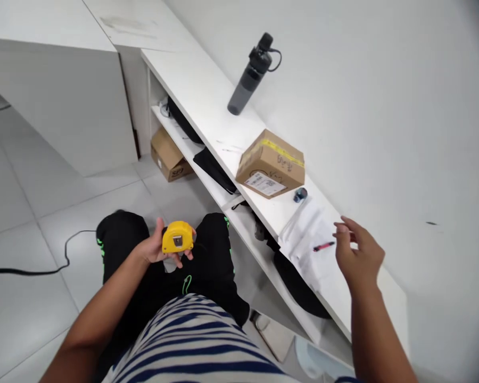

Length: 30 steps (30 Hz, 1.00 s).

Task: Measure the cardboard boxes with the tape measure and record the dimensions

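My left hand [155, 247] is closed around a yellow tape measure [178, 237], held over my lap. My right hand [357, 254] hovers over the white shelf top [207, 101] with its fingers loosely apart and nothing in them. Just left of its fingertips lies a red pen [323, 246] on clear plastic bags [309, 234]. A small dark blue object [300, 194] sits beyond the bags. A taped cardboard box [272, 164] with a label stands further along the shelf.
A dark grey water bottle [251, 74] stands upright near the wall. The lower shelf holds black items [213, 167], and another cardboard box [168, 155] sits on the tiled floor. A black cable [43, 268] trails across the floor at left.
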Each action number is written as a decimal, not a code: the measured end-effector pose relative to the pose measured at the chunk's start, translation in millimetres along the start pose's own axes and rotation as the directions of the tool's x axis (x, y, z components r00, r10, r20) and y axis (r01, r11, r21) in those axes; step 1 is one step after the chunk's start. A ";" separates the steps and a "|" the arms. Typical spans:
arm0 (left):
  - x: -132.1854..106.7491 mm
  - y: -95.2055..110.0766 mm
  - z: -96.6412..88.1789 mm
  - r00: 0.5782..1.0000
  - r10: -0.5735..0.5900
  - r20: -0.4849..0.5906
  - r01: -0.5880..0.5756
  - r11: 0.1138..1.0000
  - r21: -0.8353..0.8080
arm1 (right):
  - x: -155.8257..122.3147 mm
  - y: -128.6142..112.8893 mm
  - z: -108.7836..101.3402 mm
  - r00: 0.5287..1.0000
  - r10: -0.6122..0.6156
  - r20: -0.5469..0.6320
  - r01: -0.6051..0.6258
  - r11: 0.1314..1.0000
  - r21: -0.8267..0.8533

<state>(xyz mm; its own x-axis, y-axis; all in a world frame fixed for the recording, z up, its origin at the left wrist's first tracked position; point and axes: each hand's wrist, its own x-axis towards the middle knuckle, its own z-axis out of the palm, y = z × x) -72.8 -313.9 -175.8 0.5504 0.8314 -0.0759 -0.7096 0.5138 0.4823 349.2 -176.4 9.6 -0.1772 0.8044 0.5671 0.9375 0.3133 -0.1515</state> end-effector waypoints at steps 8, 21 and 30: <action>-31.3 66.2 20.2 0.961 0.106 -0.256 -0.031 0.960 0.278 | 11.4 3.9 16.5 0.966 0.248 -0.070 -0.254 0.963 -0.088; 245.5 34.1 182.6 0.935 0.304 0.183 -0.052 -0.394 0.918 | 35.8 92.5 54.1 0.624 0.753 0.210 -0.714 0.658 -0.239; 339.9 -3.2 171.0 0.922 0.358 0.148 0.169 -0.716 0.678 | -14.0 133.2 60.5 0.673 0.690 0.268 -0.694 0.714 -0.094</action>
<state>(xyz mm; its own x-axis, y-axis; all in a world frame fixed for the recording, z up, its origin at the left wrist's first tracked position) 191.8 -69.2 -54.0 0.3181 0.9192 0.2322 0.8992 -0.3702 0.2333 458.5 -115.4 -67.5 0.4469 0.8926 0.0598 0.8202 -0.3821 -0.4258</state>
